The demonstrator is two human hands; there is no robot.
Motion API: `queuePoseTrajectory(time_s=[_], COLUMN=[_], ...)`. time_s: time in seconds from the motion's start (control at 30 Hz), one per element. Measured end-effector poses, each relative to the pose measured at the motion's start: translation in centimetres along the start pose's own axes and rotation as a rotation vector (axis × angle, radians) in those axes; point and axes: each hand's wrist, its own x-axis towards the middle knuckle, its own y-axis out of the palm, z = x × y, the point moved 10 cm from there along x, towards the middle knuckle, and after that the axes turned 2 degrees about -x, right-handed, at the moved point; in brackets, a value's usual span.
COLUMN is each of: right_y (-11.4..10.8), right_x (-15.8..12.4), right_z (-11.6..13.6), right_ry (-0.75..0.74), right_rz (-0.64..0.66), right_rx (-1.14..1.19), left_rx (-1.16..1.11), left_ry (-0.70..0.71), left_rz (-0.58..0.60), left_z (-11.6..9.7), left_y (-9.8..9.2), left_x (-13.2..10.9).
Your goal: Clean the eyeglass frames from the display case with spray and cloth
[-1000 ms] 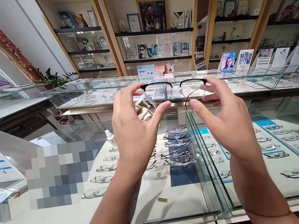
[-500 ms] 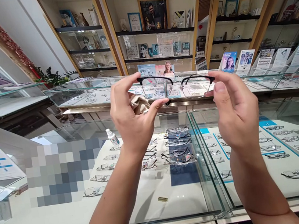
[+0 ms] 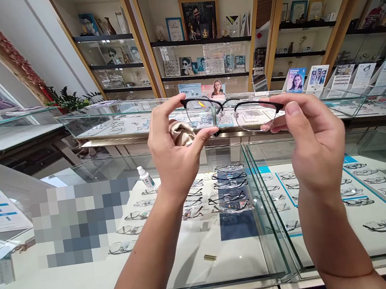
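A pair of glasses [image 3: 228, 102] with a black browline and thin clear-edged lenses is held up between my two hands, above the glass counter. My left hand [image 3: 175, 144] grips its left end, forefinger at the top corner and thumb below the lens. A crumpled beige cloth [image 3: 181, 133] is tucked in that same palm. My right hand [image 3: 316, 139] pinches the right end between thumb and fingers, which partly show behind the lens. The temples are mostly hidden.
The glass display counter [image 3: 190, 279] below holds rows of spectacle frames [image 3: 231, 196]. A small white bottle [image 3: 145, 177] stands left of my left forearm. A gold-coloured piece [image 3: 210, 258] lies near the front. Another showcase [image 3: 113, 139] runs behind, with leaflets [image 3: 296, 80] upright on it.
My right hand has moved to the right and slightly down, and the right end of the glasses has tilted lower. My left hand has shifted a little to the right, still gripping.
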Motion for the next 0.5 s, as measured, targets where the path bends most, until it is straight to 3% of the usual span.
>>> queuePoseTrajectory(time_s=[0.2,0.5], right_y=[0.5,0.4], right_x=[0.3,0.3], right_z=[-0.7,-1.0], right_ry=[0.016,0.027], right_rz=[0.057,0.042], right_rx=[0.044,0.119], left_rx=[-0.049,-0.021], left_ry=[0.024,0.005], left_rz=[0.032,0.085], left_z=[-0.3,-0.8], left_y=[0.4,1.1], left_x=[0.2,0.0])
